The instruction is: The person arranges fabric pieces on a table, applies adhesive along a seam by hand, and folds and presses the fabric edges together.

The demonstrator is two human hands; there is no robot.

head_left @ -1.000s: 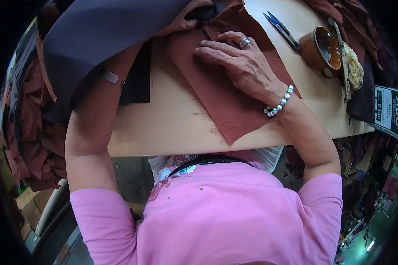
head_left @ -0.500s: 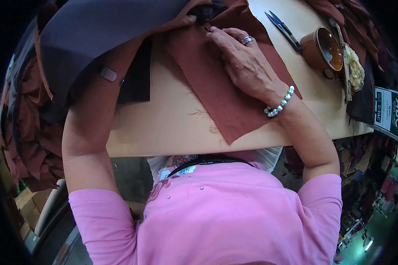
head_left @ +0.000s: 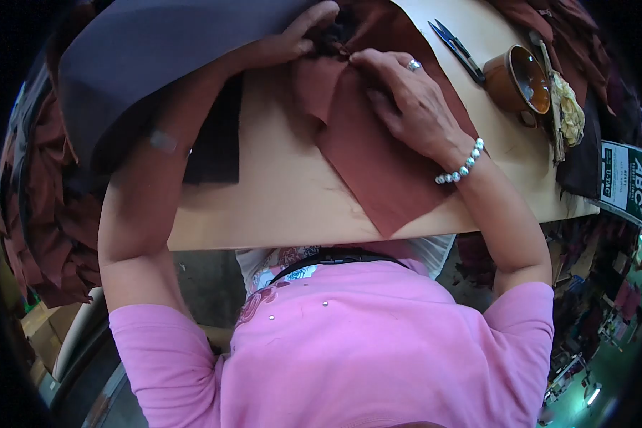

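Note:
A reddish-brown cloth piece (head_left: 389,171) lies on the table, one corner pointing toward my body. My right hand (head_left: 410,103), with a ring and a beaded bracelet, pinches a gathered part of this cloth between thumb and forefinger. Just left of that pinch, my left hand (head_left: 292,39) has its thumb and forefinger spread apart, beside a dark bunched piece of fabric (head_left: 333,36). Its other fingers are hard to make out. A large dark grey sheet of fabric (head_left: 150,57) drapes over my left forearm.
Black thread snips (head_left: 458,50) lie at the right, next to a brown mug (head_left: 506,82). A stick (head_left: 551,100) and a crumpled yellowish wad (head_left: 571,118) are beyond it. The pale table (head_left: 278,214) ends before my waist. Stacked brown fabric (head_left: 43,214) hangs at the left.
My left thumb and forefinger have parted from the gathered spot. My right hand has shifted slightly right and down, and the brown cloth has moved right with its left edge creased.

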